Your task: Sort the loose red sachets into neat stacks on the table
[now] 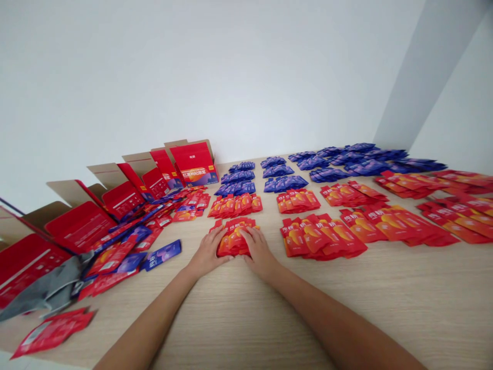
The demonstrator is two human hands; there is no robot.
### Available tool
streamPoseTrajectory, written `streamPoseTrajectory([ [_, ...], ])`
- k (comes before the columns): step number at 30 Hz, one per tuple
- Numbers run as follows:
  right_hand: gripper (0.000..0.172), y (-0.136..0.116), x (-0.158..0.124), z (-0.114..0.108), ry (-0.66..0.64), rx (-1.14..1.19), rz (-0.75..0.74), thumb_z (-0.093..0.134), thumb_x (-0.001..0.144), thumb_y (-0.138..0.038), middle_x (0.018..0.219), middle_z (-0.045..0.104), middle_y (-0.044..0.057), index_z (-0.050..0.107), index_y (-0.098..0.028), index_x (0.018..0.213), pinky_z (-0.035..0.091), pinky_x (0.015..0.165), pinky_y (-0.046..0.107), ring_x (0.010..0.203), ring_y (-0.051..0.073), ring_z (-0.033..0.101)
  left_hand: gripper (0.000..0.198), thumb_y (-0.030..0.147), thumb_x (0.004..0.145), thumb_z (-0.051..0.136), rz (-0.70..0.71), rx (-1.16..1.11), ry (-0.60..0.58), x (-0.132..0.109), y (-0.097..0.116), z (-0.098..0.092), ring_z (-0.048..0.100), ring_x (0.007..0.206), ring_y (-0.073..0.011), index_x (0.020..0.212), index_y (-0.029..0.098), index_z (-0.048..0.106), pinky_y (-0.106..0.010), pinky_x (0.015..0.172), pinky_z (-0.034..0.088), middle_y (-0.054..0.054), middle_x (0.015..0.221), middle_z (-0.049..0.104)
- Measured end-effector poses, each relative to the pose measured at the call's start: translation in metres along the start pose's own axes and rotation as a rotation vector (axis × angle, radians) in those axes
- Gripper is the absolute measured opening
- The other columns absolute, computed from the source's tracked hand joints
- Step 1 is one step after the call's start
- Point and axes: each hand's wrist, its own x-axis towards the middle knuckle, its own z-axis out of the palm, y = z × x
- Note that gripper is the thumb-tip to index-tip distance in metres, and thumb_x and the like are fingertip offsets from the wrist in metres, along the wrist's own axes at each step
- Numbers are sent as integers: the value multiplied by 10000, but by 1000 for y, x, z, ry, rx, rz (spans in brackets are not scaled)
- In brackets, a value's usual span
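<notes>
On the wooden table (239, 308), my left hand (207, 253) and my right hand (261, 251) clasp a small stack of red sachets (233, 237) from both sides. The thumbs rest at its near edge and the fingers lie along its sides and top. Just behind is another group of red sachets (235, 205), and farther back lie blue sachets (238, 189). To the right of my right hand, a fanned group of red sachets (321, 237) lies flat.
Open red boxes (195, 167) line the left and back left. Before them lie loose red sachets (111, 257), a blue sachet (164, 254) and a grey cloth item (46, 288). Rows of red and blue piles (370, 167) extend right, with a wall (246, 77) behind.
</notes>
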Motion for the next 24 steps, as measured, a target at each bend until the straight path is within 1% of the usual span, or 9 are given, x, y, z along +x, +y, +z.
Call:
streamPoseTrajectory([
  [5,700,4,2,5,17,-29,-23,542,710,-112,1414,400,183,386,-122,1393,274,1109,510,1346,301,311,874,631,746,603,-28,3,-14,-1,3,-1,337,1350,-322,1444,201,300,-518,1087,308,-179,1469,352],
  [8,699,8,0,10,71,-73,-12,598,712,-213,1403,422,183,401,-141,1379,309,1077,526,1325,325,343,908,649,726,610,-67,19,-54,-4,8,-4,286,1378,-324,1451,212,282,-558,1101,256,-180,1487,322],
  [10,702,9,-2,12,122,-91,-42,622,721,-304,1402,430,179,401,-164,1373,329,1054,541,1314,335,360,855,641,763,570,-94,39,-55,-8,8,-6,263,1393,-308,1449,219,282,-569,1115,211,-169,1496,316],
  [12,677,9,-5,10,185,-92,-103,604,756,-357,1393,444,174,389,-178,1373,331,1049,542,1314,328,367,751,602,830,501,-140,65,-12,-14,0,-10,261,1398,-283,1441,218,296,-556,1128,185,-156,1494,328],
  [15,592,7,-6,5,279,-75,-184,535,831,-358,1367,468,168,375,-178,1372,331,1055,519,1315,300,373,639,538,882,442,-293,120,125,-30,-26,-19,300,1382,-268,1411,192,342,-531,1125,211,-160,1471,367],
  [17,543,6,-7,2,318,-59,-211,496,864,-353,1348,482,161,377,-185,1367,345,1044,510,1300,288,391,620,520,882,442,-438,165,237,-47,-49,-32,343,1356,-279,1383,161,376,-526,1105,257,-175,1442,401],
  [20,497,6,-6,0,342,-37,-225,460,890,-356,1320,499,154,389,-193,1354,363,1026,508,1276,284,412,568,487,899,405,-631,263,375,-84,-73,-62,380,1327,-285,1357,151,410,-513,1088,288,-167,1402,452],
  [22,472,8,-6,0,345,-29,-227,443,901,-352,1307,504,155,399,-186,1341,365,1023,508,1273,285,410,537,468,915,361,-764,376,461,-118,-76,-86,377,1326,-296,1336,143,439,-523,1092,266,-174,1382,471],
  [24,448,9,-6,1,339,-24,-217,431,908,-344,1297,507,156,412,-180,1324,365,1021,511,1270,287,410,548,475,931,300,-926,512,545,-154,-71,-108,304,1363,-327,1339,138,441,-573,1092,216,-188,1418,424],
])
